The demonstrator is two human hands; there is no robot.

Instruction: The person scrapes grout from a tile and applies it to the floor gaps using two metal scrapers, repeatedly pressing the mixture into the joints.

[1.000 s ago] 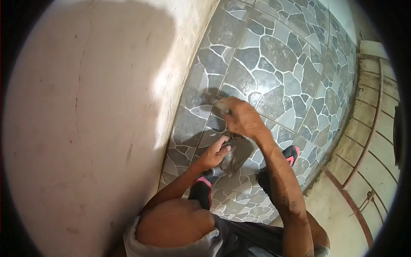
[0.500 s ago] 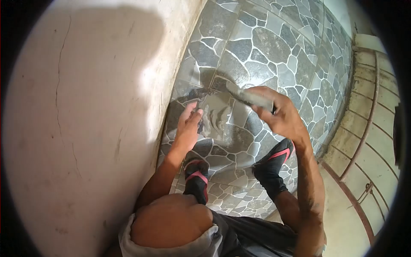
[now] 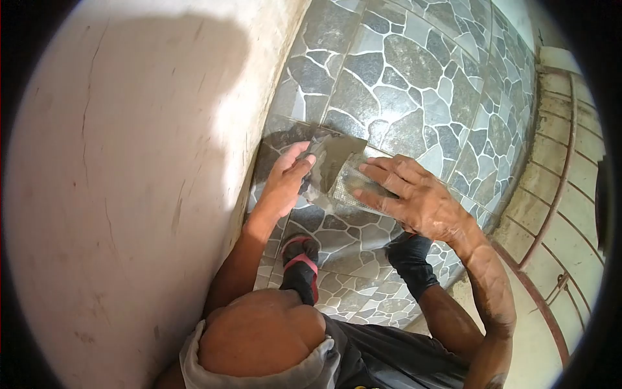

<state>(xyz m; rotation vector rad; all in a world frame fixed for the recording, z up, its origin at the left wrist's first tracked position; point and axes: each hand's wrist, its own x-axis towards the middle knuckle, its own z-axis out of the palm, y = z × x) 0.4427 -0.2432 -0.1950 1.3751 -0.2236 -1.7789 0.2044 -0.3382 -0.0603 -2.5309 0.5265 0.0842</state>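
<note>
My left hand [image 3: 285,178] grips the near-wall edge of a flat plate, thumb on top. Wet grey paste [image 3: 338,153] is smeared over the plate, thick toward its far corner. In my right hand [image 3: 411,194] is a flat rectangular piece with a mesh-textured face [image 3: 353,189], held under spread fingers. Its edge overlaps the paste on the plate in this view. What the textured piece is, I cannot tell.
A cracked, stained wall [image 3: 129,162] runs close along my left. The floor [image 3: 402,84] has a grey stone pattern with white lines. My feet, in dark socks and red-strapped sandals [image 3: 301,259], stand below. At right is a rusty metal rail [image 3: 557,188].
My right hand has turned over and come down leftward, bringing the textured piece onto the plate with the paste. My left hand stays nearly in place, with the plate tilted differently.
</note>
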